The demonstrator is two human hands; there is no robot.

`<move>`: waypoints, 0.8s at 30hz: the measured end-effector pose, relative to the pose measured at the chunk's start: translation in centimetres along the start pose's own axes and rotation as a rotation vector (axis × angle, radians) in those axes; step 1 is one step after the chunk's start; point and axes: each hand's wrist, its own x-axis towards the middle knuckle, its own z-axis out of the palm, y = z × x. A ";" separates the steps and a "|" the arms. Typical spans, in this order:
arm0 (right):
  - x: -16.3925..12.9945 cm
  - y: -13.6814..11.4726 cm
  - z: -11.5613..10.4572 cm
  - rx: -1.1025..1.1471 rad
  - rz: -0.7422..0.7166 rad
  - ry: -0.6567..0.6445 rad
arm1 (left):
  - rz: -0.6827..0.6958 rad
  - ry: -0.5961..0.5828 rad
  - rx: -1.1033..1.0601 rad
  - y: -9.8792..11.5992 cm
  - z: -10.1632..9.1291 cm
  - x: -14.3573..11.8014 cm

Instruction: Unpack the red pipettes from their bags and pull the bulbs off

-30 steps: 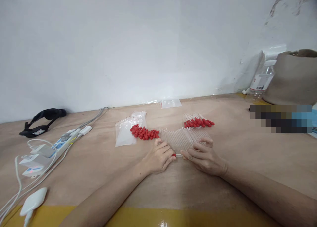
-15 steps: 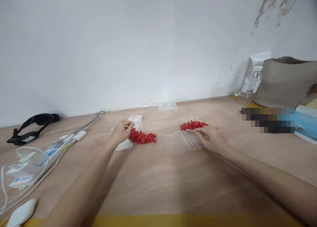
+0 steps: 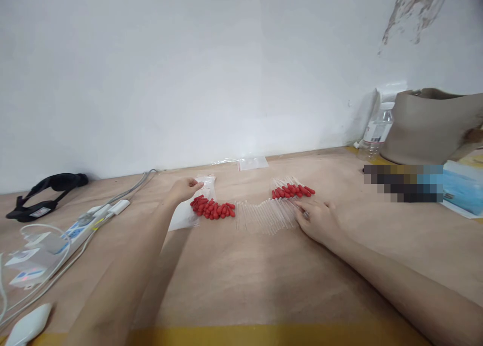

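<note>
My left hand [image 3: 184,189] reaches far forward, and its fingertips pinch the edge of a clear plastic bag [image 3: 207,181] lying just behind a pile of loose red rubber bulbs [image 3: 213,209]. A second flat clear bag [image 3: 181,218] lies left of the bulbs, partly under my forearm. A row of clear glass tubes [image 3: 262,216] stretches across the middle of the wooden table [image 3: 241,275]. My right hand [image 3: 316,218] lies flat at the row's right end, fingers spread on the tubes. Just behind it sits a bunch of droppers with red bulbs fitted [image 3: 292,190].
A white power strip with cables [image 3: 77,228], a black strap [image 3: 45,192] and a white oval device [image 3: 28,326] lie at the left. A small clear bag [image 3: 252,162] rests by the wall. A water bottle [image 3: 377,129], a beige container [image 3: 430,127] and a blue box [image 3: 464,187] stand at the right.
Both hands left the near edge of the tube row. The left hand went forward left past the bulbs to the bag; the right hand slid to the row's right end and settled there.
</note>
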 end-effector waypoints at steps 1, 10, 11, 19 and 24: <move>0.0 -0.1 0.0 0.005 0.003 -0.009 | 0.019 0.051 -0.004 0.5 -0.1 -0.2; 0.5 2.6 -0.7 0.299 -0.064 -0.048 | 0.304 -0.069 -0.071 10.1 6.0 -1.8; 0.6 3.1 -0.9 0.296 -0.075 -0.076 | 0.298 -0.094 -0.079 11.3 7.0 -1.7; 0.4 2.7 -1.7 0.167 -0.228 -0.223 | 0.159 -0.290 -0.180 16.4 12.9 -0.2; 0.4 2.5 -1.2 0.180 -0.270 -0.218 | 0.176 -0.338 -0.274 17.3 14.0 0.2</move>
